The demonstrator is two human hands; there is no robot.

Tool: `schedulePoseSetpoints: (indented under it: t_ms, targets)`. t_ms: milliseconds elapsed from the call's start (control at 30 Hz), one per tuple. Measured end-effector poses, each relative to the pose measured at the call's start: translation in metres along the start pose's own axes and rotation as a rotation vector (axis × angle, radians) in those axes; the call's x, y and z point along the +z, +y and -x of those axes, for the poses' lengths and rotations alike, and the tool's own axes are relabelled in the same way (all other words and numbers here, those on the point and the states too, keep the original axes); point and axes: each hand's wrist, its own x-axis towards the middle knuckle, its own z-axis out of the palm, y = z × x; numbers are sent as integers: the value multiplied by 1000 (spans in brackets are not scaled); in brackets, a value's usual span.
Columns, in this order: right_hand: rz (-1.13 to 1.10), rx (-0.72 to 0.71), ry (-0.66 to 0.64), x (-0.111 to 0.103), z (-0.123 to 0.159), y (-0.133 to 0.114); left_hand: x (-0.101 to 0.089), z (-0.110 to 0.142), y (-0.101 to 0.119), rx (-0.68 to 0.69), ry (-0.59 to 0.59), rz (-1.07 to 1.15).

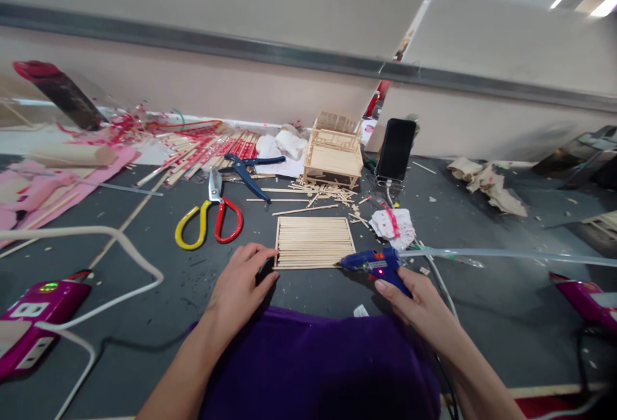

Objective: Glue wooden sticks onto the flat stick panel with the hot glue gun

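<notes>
A flat panel of thin wooden sticks [313, 240], set side by side in a narrow frame, lies on the table in front of me. At its left edge is my left hand [248, 275], with thumb and forefinger apart and the fingertips at the near left corner. My right hand [409, 294] is wrapped round the handle of a blue hot glue gun [371, 261] with a lit red light. Its nozzle points left, at the panel's near right edge; whether it touches cannot be told. A clear glue stick [482, 255] runs out of the gun's back.
Scissors with yellow and red handles [216, 208] and blue pliers [248, 175] lie beyond my left hand. Behind the panel stand a small wooden model [333, 153], loose sticks [328, 195] and a phone [396, 150]. A magenta power strip [43, 310] with white cables sits left.
</notes>
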Motion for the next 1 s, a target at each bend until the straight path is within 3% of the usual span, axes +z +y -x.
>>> schedulePoseSetpoints:
  t_ms: [200, 400, 533, 700, 867, 1000]
  targets:
    - [-103, 88, 22, -16, 6, 3, -1, 0, 0, -19, 0, 2]
    - [-482, 189, 121, -43, 10, 9, 0, -1, -4, -16, 7, 0]
    - [-641, 202, 229, -67, -3, 15, -1, -1, -4, 3, 31, 5]
    - [-594, 190, 339, -84, -35, 25, 1, -2, -4, 47, 79, 19]
    - [-226, 157, 421, -77, -57, 43, 3, -3, -5, 90, 99, 21]
    - [19, 118, 534, -70, -55, 48, 3, -3, -4, 114, 113, 17]
